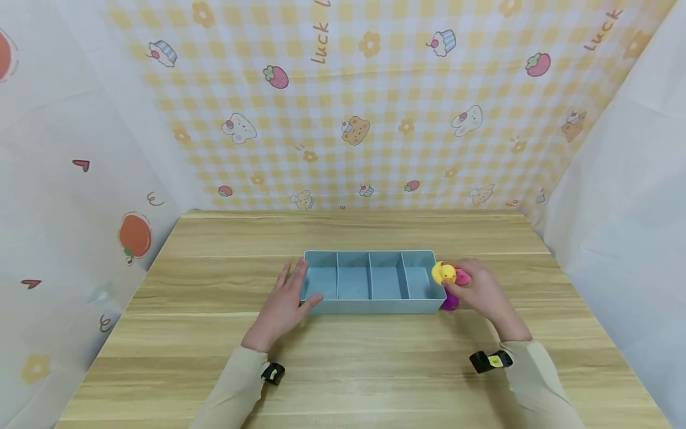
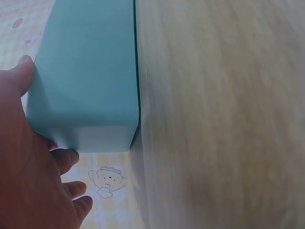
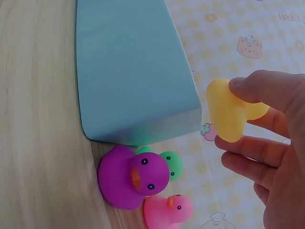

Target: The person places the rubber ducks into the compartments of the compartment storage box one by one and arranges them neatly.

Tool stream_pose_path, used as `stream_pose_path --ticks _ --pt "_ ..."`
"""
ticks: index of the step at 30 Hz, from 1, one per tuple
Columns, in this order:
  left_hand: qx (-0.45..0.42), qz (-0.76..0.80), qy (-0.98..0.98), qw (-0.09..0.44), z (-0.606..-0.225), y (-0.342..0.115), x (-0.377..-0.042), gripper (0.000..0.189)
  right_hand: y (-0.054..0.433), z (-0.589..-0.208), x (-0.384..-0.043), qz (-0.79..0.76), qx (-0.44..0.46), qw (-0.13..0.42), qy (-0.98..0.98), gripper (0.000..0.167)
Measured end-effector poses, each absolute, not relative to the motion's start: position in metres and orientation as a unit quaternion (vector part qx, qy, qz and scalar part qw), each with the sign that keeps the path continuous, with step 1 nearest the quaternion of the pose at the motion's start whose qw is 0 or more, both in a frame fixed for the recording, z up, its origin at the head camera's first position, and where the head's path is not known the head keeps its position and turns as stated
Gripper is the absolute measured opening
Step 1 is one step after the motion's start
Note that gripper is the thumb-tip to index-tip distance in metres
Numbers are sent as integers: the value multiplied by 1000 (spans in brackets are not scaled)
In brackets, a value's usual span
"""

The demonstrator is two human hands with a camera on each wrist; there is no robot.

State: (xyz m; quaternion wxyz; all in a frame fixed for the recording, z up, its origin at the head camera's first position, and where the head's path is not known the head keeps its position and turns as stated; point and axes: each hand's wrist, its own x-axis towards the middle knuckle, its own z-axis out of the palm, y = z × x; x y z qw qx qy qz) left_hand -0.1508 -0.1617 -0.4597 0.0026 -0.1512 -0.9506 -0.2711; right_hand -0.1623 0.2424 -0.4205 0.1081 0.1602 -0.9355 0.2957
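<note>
Your cream left sleeve (image 1: 230, 390) and cream right sleeve (image 1: 541, 387) lie nearest, each with a small black wrist device ( (image 1: 274, 373) on the left) at the cuff. Your left hand (image 1: 281, 307) is spread wide, fingers extended along the left end of a long, pale blue box (image 1: 370, 307), thumb at its near rim. Three dividers split the box into four compartments; it stands on a wood-grain tabletop (image 1: 375, 369).

Your right hand (image 1: 479, 292) pinches a smooth yellow toy duck (image 3: 228, 112) between thumb and fingers. You hold it at the box's right end, apart from the wall in the right wrist view.

Below your grip, beside that same end: a glossy purple toy duck (image 3: 112, 179) on the tabletop, a green toy duck (image 3: 174, 164) partly hidden behind it, a pink toy duck (image 3: 162, 214) near both. Contact between purple and green: you cannot tell. Yellow-and-white checked cloth (image 1: 321, 167) hangs behind.
</note>
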Motion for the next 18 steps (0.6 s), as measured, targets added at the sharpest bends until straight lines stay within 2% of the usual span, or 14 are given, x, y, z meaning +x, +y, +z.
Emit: stream_pose_path --ticks 18 --pt "-155 -283 -946 0 -461 -162 -150 80 222 -415 -170 298 151 86 -939 38"
